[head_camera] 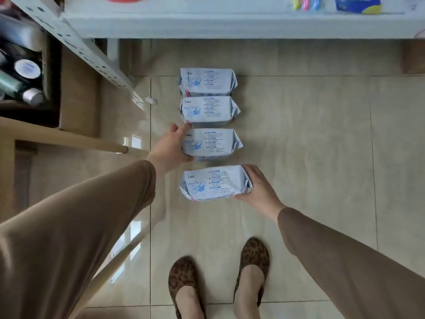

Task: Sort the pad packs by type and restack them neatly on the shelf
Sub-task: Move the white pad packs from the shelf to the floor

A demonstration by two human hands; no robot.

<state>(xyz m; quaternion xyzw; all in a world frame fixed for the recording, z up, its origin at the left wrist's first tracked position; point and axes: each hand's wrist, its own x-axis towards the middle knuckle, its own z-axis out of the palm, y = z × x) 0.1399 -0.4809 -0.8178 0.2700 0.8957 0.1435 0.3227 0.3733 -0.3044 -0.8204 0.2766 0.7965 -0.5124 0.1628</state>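
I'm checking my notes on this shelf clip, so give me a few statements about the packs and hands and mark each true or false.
1. Four pale blue pad packs lie in a row on the tiled floor. True.
2. The left hand grips the third pack. True.
3. The right hand hangs free. False: it grips the nearest pack at its right end.
4. The farthest pack sits on the shelf. False: it is on the floor.

Pale blue-white pad packs (208, 111) with blue print; tan sleeves (96, 215); leopard-print shoes (254, 261); beige glossy floor tiles (310, 134).
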